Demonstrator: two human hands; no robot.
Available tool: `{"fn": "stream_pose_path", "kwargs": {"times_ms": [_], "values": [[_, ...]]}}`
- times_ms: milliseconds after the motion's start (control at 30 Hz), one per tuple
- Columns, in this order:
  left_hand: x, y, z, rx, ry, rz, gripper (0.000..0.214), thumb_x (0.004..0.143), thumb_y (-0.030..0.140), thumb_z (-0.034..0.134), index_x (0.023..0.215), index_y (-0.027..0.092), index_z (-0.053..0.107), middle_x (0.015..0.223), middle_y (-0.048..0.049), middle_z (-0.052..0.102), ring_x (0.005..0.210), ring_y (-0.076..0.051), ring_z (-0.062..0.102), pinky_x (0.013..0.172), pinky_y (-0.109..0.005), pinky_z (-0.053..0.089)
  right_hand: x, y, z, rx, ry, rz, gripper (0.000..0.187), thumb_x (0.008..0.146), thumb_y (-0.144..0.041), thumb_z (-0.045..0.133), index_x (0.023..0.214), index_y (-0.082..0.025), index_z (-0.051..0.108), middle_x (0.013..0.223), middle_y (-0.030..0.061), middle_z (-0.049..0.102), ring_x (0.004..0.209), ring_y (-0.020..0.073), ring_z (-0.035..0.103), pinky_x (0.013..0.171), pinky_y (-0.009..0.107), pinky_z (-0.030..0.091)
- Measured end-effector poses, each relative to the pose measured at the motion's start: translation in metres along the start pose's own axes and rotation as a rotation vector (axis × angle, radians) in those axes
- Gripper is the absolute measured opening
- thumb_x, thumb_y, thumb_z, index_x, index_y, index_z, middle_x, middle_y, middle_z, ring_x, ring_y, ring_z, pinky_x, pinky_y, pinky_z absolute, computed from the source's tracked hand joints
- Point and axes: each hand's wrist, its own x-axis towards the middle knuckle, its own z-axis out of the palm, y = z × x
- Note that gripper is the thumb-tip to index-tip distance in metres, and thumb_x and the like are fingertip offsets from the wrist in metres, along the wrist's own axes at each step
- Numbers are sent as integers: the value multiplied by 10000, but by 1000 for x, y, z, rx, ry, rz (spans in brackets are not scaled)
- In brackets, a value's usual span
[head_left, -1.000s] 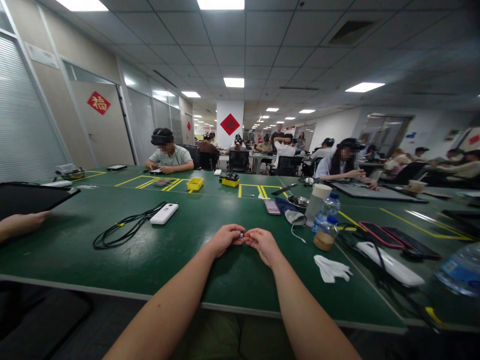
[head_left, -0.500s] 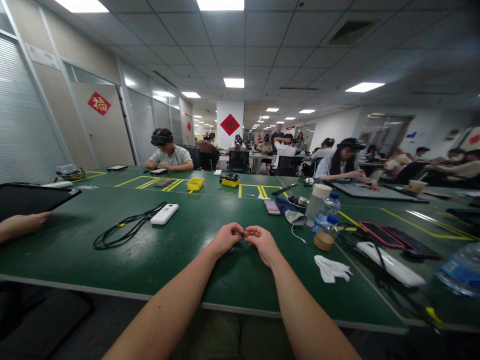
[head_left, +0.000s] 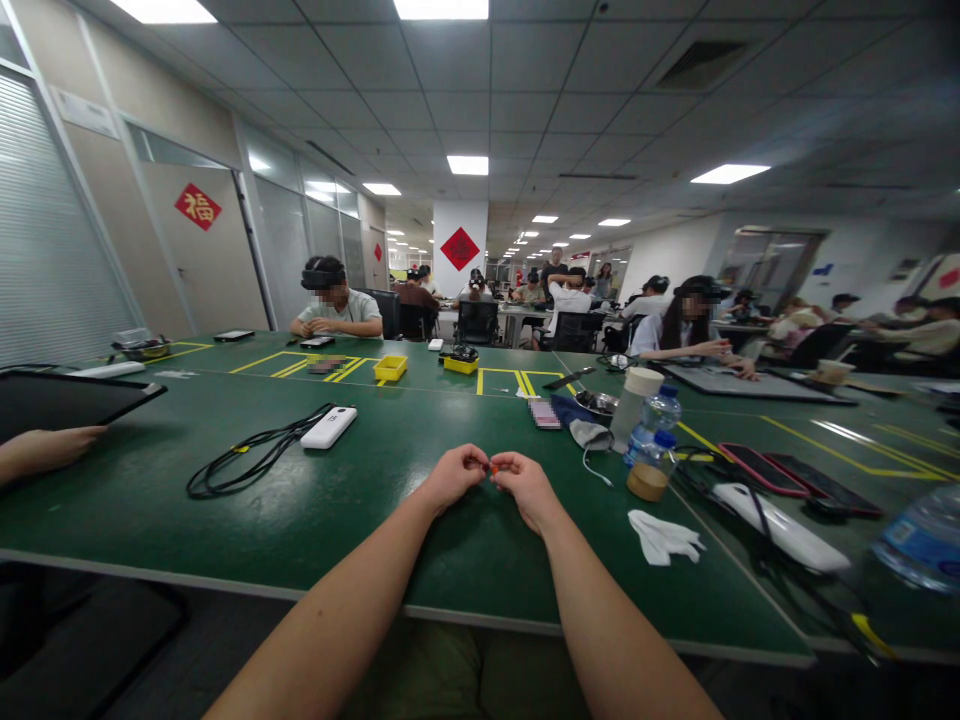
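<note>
My left hand and my right hand meet just above the green table, fingertips pinched together. Between them sits a tiny orange-red object, gripped from both sides; it is too small to name. Both sets of fingers are curled closed around it. My forearms reach in from the bottom of the view.
A white power bank with a coiled black cable lies to the left. Water bottles, a cup, a crumpled white tissue, phones and a white device crowd the right. A co-worker's hand rests far left. Other people sit across.
My hands have lifted very slightly and stay pinched on the small orange-red object. The co-worker's hand at the left has shifted a little to the right.
</note>
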Motion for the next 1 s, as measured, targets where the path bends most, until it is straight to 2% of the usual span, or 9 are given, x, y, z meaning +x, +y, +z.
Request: {"fn": "stream_pose_path", "kwargs": {"times_ms": [167, 267, 467, 600, 733, 833, 1000], "values": [[-2, 4, 0, -18, -47, 18, 299, 711, 158, 582, 1007, 142, 619, 651, 18, 580, 585, -98, 524, 580, -206, 394, 0, -2, 1, 48, -6, 46, 242, 600, -220, 671, 832, -155, 645, 726, 33, 676, 658, 147, 615, 630, 264, 457], [-1, 4, -1, -11, -29, 11, 248, 701, 175, 610, 945, 138, 638, 658, 13, 581, 588, -94, 518, 584, -203, 388, -2, -6, 2, 60, 14, 60, 195, 617, -252, 673, 786, -156, 652, 703, 39, 673, 653, 153, 616, 617, 265, 456], [0, 1, -1, -85, 6, 7, 213, 648, 129, 649, 857, 137, 612, 766, -26, 642, 697, -113, 583, 653, -207, 417, -1, -6, -1, -42, 97, -59, 218, 592, -279, 703, 767, -154, 669, 713, 41, 680, 651, 154, 588, 587, 258, 428], [0, 1, 0, -117, -10, 22, 265, 655, 114, 633, 919, 139, 625, 792, -28, 654, 715, -114, 592, 679, -216, 430, 3, -4, -2, 49, 135, -35, 255, 606, -283, 688, 830, -162, 668, 753, 49, 685, 698, 172, 620, 649, 288, 459], [-1, 1, 0, -73, 24, -5, 197, 639, 136, 658, 834, 139, 628, 753, -15, 645, 679, -110, 584, 662, -216, 435, 3, -4, -2, 93, 132, 6, 223, 610, -290, 691, 783, -157, 644, 720, 49, 672, 720, 186, 639, 678, 305, 474], [-1, -1, 0, -93, 26, -31, 204, 636, 148, 668, 830, 145, 607, 725, -7, 635, 654, -113, 589, 645, -223, 445, 1, -6, -1, 87, 142, 2, 241, 595, -317, 713, 758, -163, 625, 716, 41, 663, 717, 194, 646, 625, 286, 462], [-1, -3, 0, -111, 0, -18, 181, 677, 195, 656, 838, 140, 595, 717, -14, 626, 619, -106, 569, 586, -213, 441, 1, -6, -3, -66, 149, -54, 288, 604, -386, 728, 753, -155, 643, 648, 42, 659, 602, 161, 596, 516, 249, 366]]}}
